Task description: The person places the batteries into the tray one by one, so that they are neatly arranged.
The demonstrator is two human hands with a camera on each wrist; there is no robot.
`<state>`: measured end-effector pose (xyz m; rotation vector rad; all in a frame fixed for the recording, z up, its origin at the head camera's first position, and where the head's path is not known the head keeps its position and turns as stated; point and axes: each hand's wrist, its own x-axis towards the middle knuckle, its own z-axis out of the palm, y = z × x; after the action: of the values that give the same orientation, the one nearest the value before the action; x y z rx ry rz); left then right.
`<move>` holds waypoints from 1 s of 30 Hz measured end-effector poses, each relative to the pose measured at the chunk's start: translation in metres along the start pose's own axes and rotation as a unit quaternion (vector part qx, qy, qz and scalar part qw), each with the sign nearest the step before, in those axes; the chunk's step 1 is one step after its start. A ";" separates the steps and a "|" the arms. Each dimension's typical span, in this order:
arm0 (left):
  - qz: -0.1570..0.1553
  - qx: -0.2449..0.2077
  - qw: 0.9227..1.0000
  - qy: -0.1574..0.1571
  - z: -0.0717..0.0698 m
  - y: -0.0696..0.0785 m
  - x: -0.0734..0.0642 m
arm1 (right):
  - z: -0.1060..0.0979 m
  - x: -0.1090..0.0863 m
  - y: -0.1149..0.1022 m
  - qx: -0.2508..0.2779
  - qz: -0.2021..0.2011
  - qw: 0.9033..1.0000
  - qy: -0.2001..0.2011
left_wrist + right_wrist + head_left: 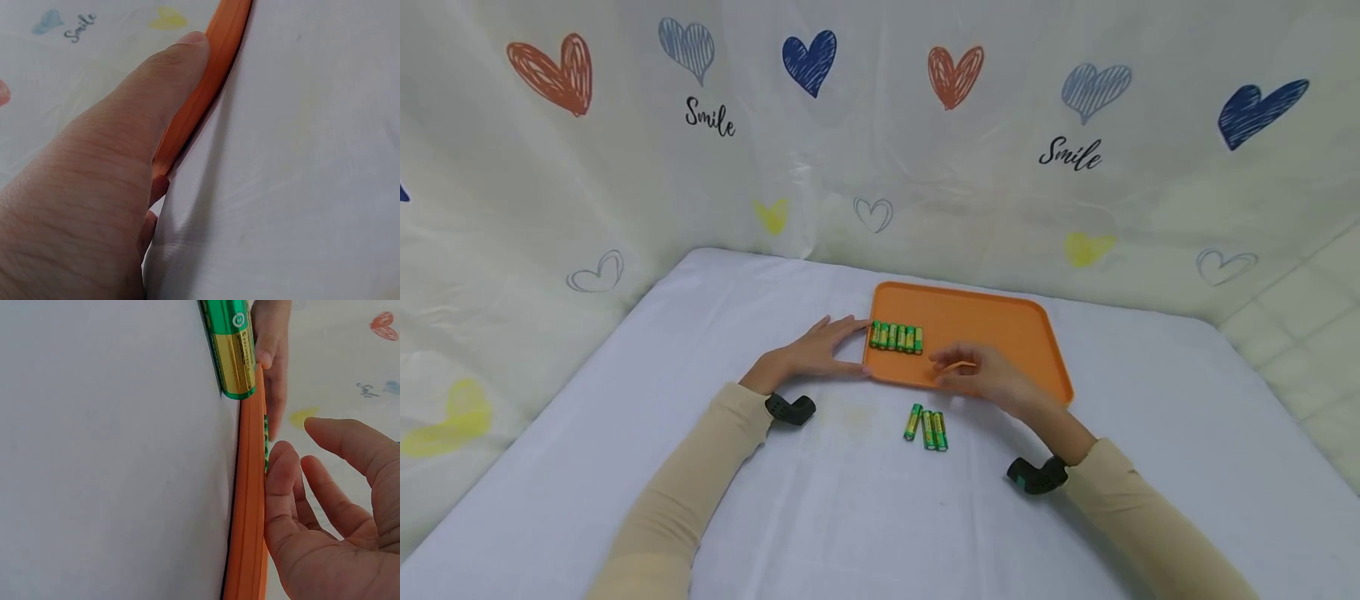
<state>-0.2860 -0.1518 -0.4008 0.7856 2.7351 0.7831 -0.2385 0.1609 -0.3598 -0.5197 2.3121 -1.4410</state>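
Green-and-gold batteries (pixel 897 337) stand side by side in a row of several at the left end of an orange tray (pixel 992 317). My left hand (pixel 812 352) spans the tray's left edge, its thumb (pixel 181 62) and fingers extended against the rim. Over the tray's front edge, right of the row, hovers my right hand (pixel 985 373). Its fingers (pixel 284 481) are loosely bent, with nothing held between them and the thumb. Three loose batteries (pixel 928 428) lie on the white cloth in front of the tray; one battery (pixel 234 356) appears close up in the right wrist view.
A white cloth (pixel 820 500) covers the table. Behind it hangs a pale curtain (pixel 880 150) printed with hearts and words. Each wrist wears a black device, the left one (pixel 790 410) and the right one (pixel 1037 477).
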 end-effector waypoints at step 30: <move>0.004 0.006 1.000 -0.004 -0.002 0.000 -0.003 | 0.017 -0.037 0.010 -0.021 -0.001 0.997 -0.079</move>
<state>-0.2843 -0.1539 -0.3992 0.8005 2.7333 0.7648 -0.1997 0.1701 -0.3716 -0.6245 2.2223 -1.3043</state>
